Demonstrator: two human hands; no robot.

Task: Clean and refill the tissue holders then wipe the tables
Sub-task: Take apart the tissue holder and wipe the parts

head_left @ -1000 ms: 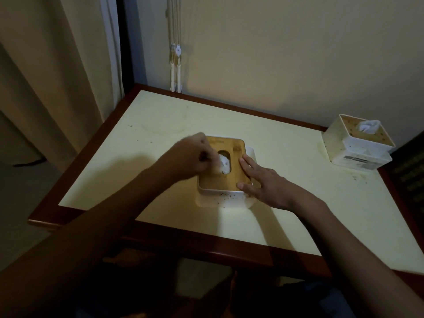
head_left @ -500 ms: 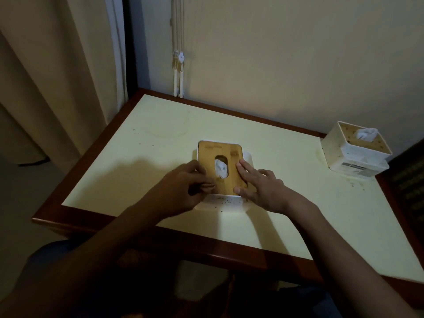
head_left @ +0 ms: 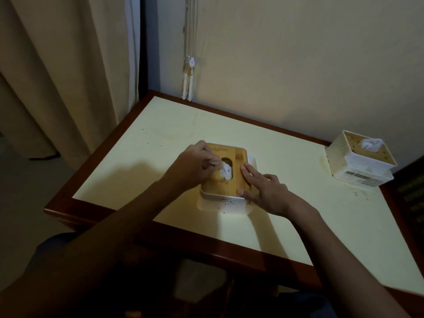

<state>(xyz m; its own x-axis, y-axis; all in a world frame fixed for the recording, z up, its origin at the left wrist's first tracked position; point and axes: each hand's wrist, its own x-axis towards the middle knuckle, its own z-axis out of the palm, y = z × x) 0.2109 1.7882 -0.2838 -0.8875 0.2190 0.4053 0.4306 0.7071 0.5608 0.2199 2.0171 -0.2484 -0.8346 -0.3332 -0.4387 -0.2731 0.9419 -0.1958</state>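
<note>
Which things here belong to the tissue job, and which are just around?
Job:
near tissue holder
tissue, pinched by left hand
right hand, resting on its lid
far tissue holder
table

Around:
curtain
blind cords

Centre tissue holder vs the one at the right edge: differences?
The centre holder lies flat and low, while the right-edge holder is a taller cube shape tilted toward the camera. Both hands work the centre one: left hand pinching its tissue, right hand pressing the lid. The right-edge holder is untouched. Both have white bodies, wooden lids and tissue poking out.
</note>
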